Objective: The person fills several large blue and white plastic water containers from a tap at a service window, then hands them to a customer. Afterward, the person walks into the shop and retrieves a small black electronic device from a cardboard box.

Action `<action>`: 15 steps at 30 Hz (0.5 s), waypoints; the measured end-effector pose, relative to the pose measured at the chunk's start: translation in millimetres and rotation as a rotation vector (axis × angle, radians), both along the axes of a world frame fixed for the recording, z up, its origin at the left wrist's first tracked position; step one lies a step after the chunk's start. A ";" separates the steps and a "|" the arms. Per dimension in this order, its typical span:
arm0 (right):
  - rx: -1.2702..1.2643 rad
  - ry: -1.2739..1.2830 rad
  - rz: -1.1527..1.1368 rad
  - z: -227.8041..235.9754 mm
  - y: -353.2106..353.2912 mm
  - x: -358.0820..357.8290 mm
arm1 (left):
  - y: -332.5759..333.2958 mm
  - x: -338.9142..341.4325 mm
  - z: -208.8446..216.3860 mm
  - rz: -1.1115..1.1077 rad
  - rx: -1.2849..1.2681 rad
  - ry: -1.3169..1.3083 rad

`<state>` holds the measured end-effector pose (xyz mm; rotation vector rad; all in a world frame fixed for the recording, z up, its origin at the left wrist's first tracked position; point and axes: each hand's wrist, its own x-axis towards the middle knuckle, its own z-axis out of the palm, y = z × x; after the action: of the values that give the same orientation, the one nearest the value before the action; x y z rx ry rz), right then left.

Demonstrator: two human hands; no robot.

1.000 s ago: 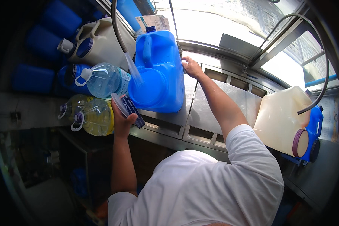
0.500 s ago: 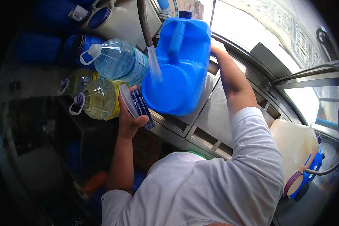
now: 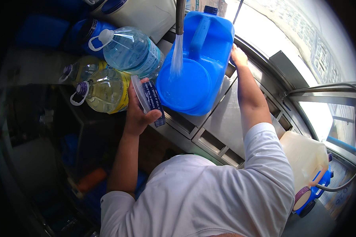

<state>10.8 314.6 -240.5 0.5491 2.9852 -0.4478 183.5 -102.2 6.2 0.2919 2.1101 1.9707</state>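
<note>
A big blue water jug [image 3: 203, 59] stands on a steel counter [image 3: 225, 118] under a hose spout [image 3: 180, 15]. Water [image 3: 177, 55] pours from the spout down toward the jug's wide round opening. My right hand [image 3: 238, 56] rests on the jug's far right side, steadying it. My left hand [image 3: 137, 114] holds a round lid with a dark blue rim [image 3: 148, 98] at the counter's left edge, just left of the jug.
Left of the jug lie a clear bluish bottle [image 3: 128, 49] and two yellowish bottles [image 3: 103, 91]. White and blue containers [image 3: 138, 12] stand behind. A cream jug [image 3: 304, 158] with a purple cap sits at lower right. A window frame [image 3: 304, 91] runs along the right.
The view has swung nearer and lower over the jug. Water keeps running from the spout. Both hands stay where they were, on the jug and the lid.
</note>
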 end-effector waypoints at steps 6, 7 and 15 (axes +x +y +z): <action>-0.161 0.096 -0.212 -7.1 -11.4 10.2 | 2.5 1.1 2.5 0.013 0.038 -0.019; -0.191 0.119 -0.251 -7.3 -14.3 10.0 | 2.8 1.6 3.3 0.021 0.058 -0.026; -0.109 0.097 -0.272 -3.4 -19.1 13.4 | 3.5 3.2 2.0 0.058 0.061 0.002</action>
<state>24.2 295.5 -244.0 0.9529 2.9621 -0.6695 186.7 -98.7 8.2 0.2464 2.0849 2.0707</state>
